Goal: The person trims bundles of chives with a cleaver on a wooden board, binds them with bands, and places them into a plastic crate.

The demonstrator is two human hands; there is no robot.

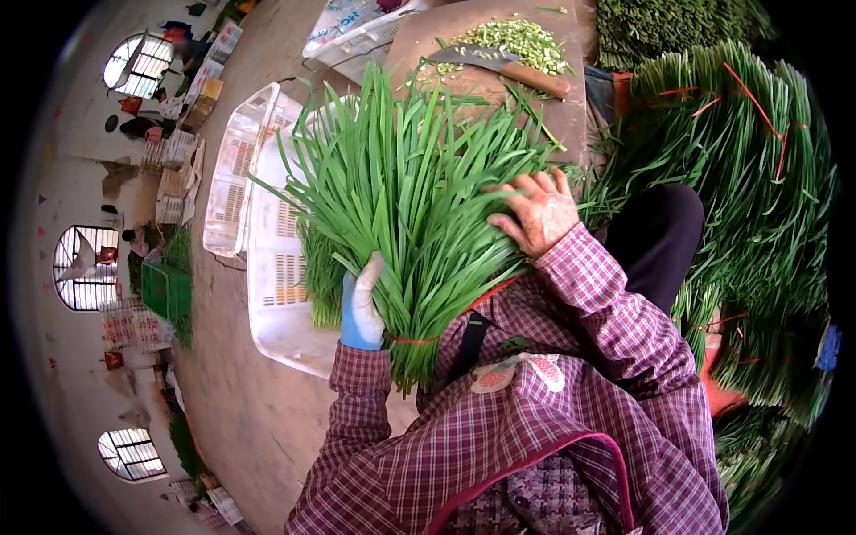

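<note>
My left hand [361, 308], in a white glove with a blue cuff, is wrapped round the lower part of a large bunch of garlic chives [401, 214]. A red band [415, 341] ties the bunch near its cut ends, and the long green leaves fan out upward. Bare and with fingers apart, my right hand [538, 214] lies against the leaf tips on the right side. Beyond the leaves, a knife [528, 78] with a wooden handle rests on a brown board [415, 40] beside chopped stem pieces [506, 40].
At left, a white plastic basket [267, 321] holds another chive bunch [325, 276]; a second crate [234, 201] stands beyond it. Stacked chives [713, 169] with red bands fill the right side, close to my knee [669, 232]. A green crate [167, 292] stands farther left.
</note>
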